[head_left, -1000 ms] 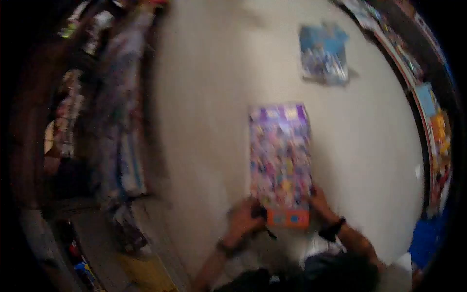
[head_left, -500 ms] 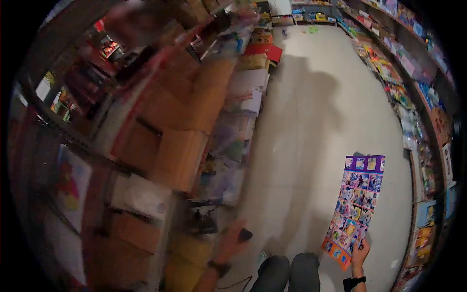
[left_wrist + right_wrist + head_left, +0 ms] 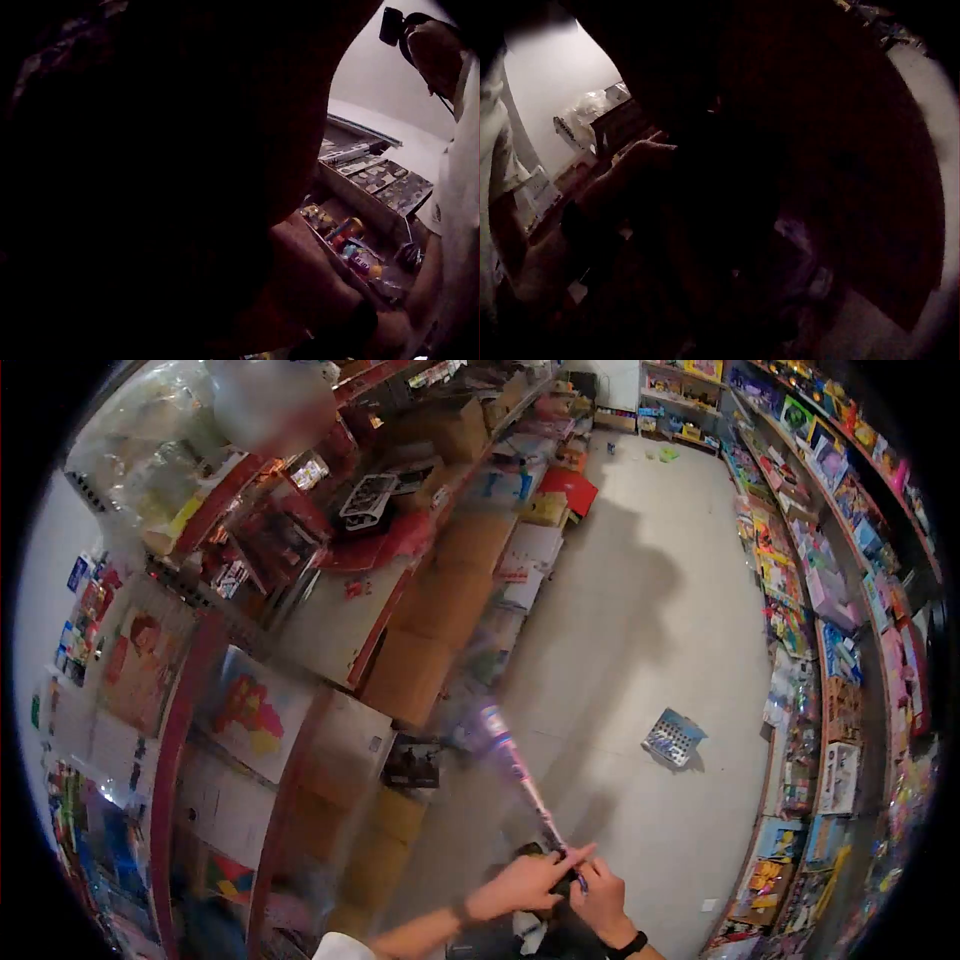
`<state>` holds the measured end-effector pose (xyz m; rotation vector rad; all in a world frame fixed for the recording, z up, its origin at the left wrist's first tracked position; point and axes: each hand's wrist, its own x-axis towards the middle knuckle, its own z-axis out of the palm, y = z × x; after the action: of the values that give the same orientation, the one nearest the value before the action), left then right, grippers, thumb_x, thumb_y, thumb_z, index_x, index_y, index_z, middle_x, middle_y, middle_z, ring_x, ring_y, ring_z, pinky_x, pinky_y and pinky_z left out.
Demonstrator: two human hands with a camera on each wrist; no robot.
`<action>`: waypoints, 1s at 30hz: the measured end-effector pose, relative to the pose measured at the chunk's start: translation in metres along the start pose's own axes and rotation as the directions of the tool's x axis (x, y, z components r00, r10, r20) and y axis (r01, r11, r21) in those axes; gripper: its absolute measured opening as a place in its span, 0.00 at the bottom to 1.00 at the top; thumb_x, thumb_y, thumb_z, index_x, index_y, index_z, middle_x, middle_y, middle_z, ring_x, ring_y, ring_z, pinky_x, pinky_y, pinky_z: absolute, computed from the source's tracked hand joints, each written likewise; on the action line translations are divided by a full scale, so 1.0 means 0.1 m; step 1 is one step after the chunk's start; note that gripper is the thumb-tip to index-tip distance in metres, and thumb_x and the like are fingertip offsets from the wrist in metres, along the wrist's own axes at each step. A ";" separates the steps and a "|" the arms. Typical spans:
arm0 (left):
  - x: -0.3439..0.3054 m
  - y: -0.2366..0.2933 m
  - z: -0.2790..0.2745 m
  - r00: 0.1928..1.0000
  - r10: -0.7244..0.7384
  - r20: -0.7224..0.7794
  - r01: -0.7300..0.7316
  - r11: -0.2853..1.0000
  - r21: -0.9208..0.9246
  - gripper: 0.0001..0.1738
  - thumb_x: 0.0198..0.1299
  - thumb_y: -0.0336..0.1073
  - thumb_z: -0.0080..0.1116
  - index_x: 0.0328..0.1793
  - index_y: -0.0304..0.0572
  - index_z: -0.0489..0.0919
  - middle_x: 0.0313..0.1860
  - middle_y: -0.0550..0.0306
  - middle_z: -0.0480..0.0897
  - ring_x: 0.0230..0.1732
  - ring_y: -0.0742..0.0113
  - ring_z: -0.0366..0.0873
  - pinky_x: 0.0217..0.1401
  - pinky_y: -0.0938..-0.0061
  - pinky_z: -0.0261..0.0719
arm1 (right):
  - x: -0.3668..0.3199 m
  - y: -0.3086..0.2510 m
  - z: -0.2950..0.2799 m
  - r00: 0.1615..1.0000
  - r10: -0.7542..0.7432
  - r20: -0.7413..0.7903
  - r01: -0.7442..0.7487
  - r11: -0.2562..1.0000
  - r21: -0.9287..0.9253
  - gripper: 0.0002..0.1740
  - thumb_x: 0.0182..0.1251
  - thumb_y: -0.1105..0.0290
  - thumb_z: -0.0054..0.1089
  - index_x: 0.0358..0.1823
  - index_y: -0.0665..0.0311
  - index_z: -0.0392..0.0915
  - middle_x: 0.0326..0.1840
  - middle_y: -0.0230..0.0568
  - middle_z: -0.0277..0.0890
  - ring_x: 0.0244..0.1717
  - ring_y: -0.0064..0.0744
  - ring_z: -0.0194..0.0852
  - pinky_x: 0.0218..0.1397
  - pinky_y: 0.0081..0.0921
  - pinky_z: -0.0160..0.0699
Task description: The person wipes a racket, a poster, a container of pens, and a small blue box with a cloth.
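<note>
A long printed card sheet (image 3: pixel 525 775) with small pictures appears nearly edge-on in the head view, slanting away to the left. My right hand (image 3: pixel 602 900) grips its near end with curled fingers. Against that same end lies my left hand (image 3: pixel 518 885), its forefinger straight and crossing the sheet. The right wrist view shows the sheet (image 3: pixel 889 187) as a broad dark surface with a pointed corner, and the left hand (image 3: pixel 641 157) reaching in. Deep shadow fills most of the left wrist view, where my right forearm (image 3: pixel 319 270) shows.
A blue-grey perforated packet (image 3: pixel 674 738) lies on the pale floor (image 3: pixel 620 680) ahead. Toy-filled shelves (image 3: pixel 830 660) line the right side. Along the left run racks with cardboard boxes (image 3: pixel 410 670), papers and a small dark box (image 3: pixel 412 760).
The sheet has turned from face-up to edge-on and swung left. My left hand let go of it, moved off left, then came back to its near end. The right hand kept its hold.
</note>
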<state>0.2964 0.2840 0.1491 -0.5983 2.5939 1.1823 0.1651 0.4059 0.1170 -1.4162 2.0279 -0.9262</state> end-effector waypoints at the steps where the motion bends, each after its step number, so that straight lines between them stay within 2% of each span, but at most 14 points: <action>1: -0.09 -0.01 -0.07 1.000 0.009 -0.008 -0.010 1.000 -0.020 0.52 0.48 0.39 0.62 0.80 0.54 0.47 0.47 0.41 0.77 0.36 0.40 0.79 0.37 0.52 0.78 | 0.01 -0.15 -0.08 0.999 -0.010 0.033 0.011 1.000 -0.027 0.21 0.51 0.69 0.60 0.50 0.56 0.78 0.35 0.42 0.72 0.30 0.50 0.76 0.30 0.42 0.78; 5: -0.33 0.14 -0.10 0.992 -0.016 -0.123 0.009 0.998 -0.059 0.43 0.47 0.38 0.62 0.72 0.44 0.60 0.44 0.40 0.79 0.37 0.41 0.80 0.36 0.55 0.79 | -0.09 -0.25 -0.35 0.984 -0.067 0.163 0.069 0.998 -0.007 0.25 0.54 0.64 0.63 0.57 0.55 0.75 0.42 0.43 0.74 0.35 0.50 0.78 0.35 0.41 0.80; 9: -0.62 0.39 -0.22 0.967 -0.110 -0.228 0.083 0.989 -0.126 0.41 0.44 0.38 0.64 0.68 0.40 0.64 0.41 0.42 0.80 0.42 0.44 0.79 0.42 0.55 0.77 | -0.09 -0.29 -0.75 0.825 0.005 0.565 -0.095 0.987 0.130 0.37 0.58 0.51 0.66 0.68 0.53 0.67 0.64 0.52 0.66 0.51 0.52 0.77 0.53 0.38 0.77; 12: -0.79 0.47 -0.34 0.915 -0.146 -0.376 0.118 0.988 -0.098 0.35 0.42 0.39 0.65 0.61 0.40 0.71 0.43 0.44 0.80 0.45 0.46 0.79 0.46 0.57 0.77 | -0.15 0.14 -0.82 0.875 -0.191 0.444 0.095 0.968 0.231 0.39 0.57 0.51 0.67 0.69 0.57 0.65 0.64 0.55 0.66 0.51 0.51 0.76 0.58 0.37 0.74; 14: -0.90 0.63 -0.47 0.773 -0.110 -0.625 0.077 0.994 -0.080 0.31 0.35 0.37 0.67 0.52 0.42 0.75 0.37 0.47 0.80 0.38 0.47 0.79 0.39 0.60 0.77 | -0.18 0.27 -0.90 0.990 -0.046 0.131 0.059 0.993 -0.101 0.36 0.62 0.58 0.63 0.69 0.64 0.63 0.53 0.45 0.74 0.53 0.39 0.75 0.58 0.33 0.73; 15: -0.95 0.66 -0.55 0.757 -0.114 -0.643 0.082 0.993 -0.080 0.31 0.35 0.37 0.67 0.52 0.42 0.75 0.37 0.47 0.80 0.38 0.47 0.79 0.39 0.60 0.77 | -0.10 0.31 -0.92 0.988 -0.069 0.137 0.083 0.991 -0.105 0.36 0.62 0.58 0.63 0.69 0.64 0.63 0.53 0.45 0.74 0.53 0.39 0.75 0.58 0.33 0.73; 16: -1.02 0.71 -0.62 0.753 -0.181 -0.633 0.126 0.983 -0.131 0.32 0.37 0.38 0.67 0.55 0.42 0.76 0.41 0.46 0.81 0.42 0.47 0.79 0.43 0.60 0.78 | -0.03 0.33 -0.94 0.943 0.167 0.287 -0.249 0.929 0.275 0.34 0.64 0.59 0.62 0.69 0.64 0.63 0.50 0.42 0.75 0.51 0.34 0.75 0.57 0.30 0.73; 18: -1.16 0.70 -0.69 0.731 -0.263 -0.630 0.177 0.964 -0.197 0.33 0.39 0.38 0.66 0.57 0.42 0.76 0.46 0.46 0.81 0.46 0.47 0.79 0.47 0.60 0.78 | 0.20 0.01 -1.08 0.705 0.308 0.638 -0.709 0.289 0.644 0.31 0.66 0.64 0.58 0.69 0.65 0.62 0.42 0.32 0.76 0.44 0.23 0.75 0.55 0.22 0.74; 19: -1.22 0.68 -0.70 0.672 -0.239 -0.701 0.176 0.971 -0.163 0.34 0.38 0.39 0.66 0.58 0.43 0.77 0.42 0.47 0.82 0.42 0.48 0.80 0.44 0.60 0.78 | 0.30 -0.07 -1.04 0.701 0.301 0.647 -0.714 0.306 0.630 0.31 0.66 0.64 0.58 0.69 0.65 0.62 0.42 0.32 0.76 0.44 0.23 0.75 0.55 0.22 0.74; 21: -1.27 0.69 -0.66 0.587 -0.220 -0.779 0.185 0.973 -0.135 0.35 0.37 0.40 0.66 0.59 0.44 0.77 0.38 0.48 0.82 0.39 0.48 0.80 0.42 0.60 0.78 | 0.47 -0.07 -0.99 0.748 0.236 0.620 -0.630 -0.039 0.775 0.31 0.67 0.65 0.56 0.70 0.66 0.61 0.37 0.30 0.75 0.41 0.23 0.75 0.54 0.21 0.75; 23: -1.38 0.60 -0.61 0.500 -0.246 -0.830 0.273 0.955 -0.119 0.38 0.35 0.43 0.66 0.59 0.45 0.78 0.29 0.52 0.81 0.31 0.51 0.80 0.36 0.61 0.76 | 0.65 -0.07 -0.79 0.819 0.275 0.503 -0.546 0.105 0.831 0.31 0.66 0.68 0.54 0.70 0.68 0.60 0.45 0.35 0.77 0.47 0.28 0.77 0.57 0.26 0.76; 25: -1.40 0.38 -0.57 0.459 -0.204 -0.865 0.238 0.966 -0.102 0.40 0.32 0.46 0.66 0.60 0.44 0.78 0.21 0.55 0.77 0.23 0.54 0.75 0.30 0.61 0.71 | 1.00 -0.36 -0.74 0.765 0.165 0.622 -0.614 -0.103 0.782 0.30 0.65 0.69 0.52 0.69 0.67 0.61 0.56 0.42 0.75 0.55 0.35 0.76 0.62 0.32 0.75; 28: -1.42 0.17 -0.68 0.319 -0.045 -0.947 0.148 0.989 0.003 0.41 0.31 0.46 0.67 0.60 0.48 0.79 0.16 0.57 0.72 0.16 0.58 0.68 0.22 0.63 0.64 | 1.18 -0.64 -0.82 0.813 0.133 0.568 -0.562 -0.079 0.823 0.29 0.65 0.68 0.52 0.68 0.67 0.62 0.63 0.47 0.70 0.60 0.40 0.74 0.65 0.37 0.73; 30: -1.47 0.04 -0.70 0.352 -0.045 -0.935 0.170 0.985 0.017 0.41 0.30 0.46 0.69 0.59 0.47 0.79 0.21 0.55 0.76 0.20 0.57 0.72 0.27 0.64 0.67 | 1.31 -0.82 -0.90 0.829 0.100 0.550 -0.540 -0.107 0.835 0.29 0.67 0.64 0.53 0.68 0.66 0.63 0.63 0.46 0.71 0.60 0.41 0.74 0.64 0.38 0.74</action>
<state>0.4225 0.2724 0.2513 -1.8745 3.3513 0.6664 0.1049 0.2860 0.2357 -0.0736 0.7365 -1.3240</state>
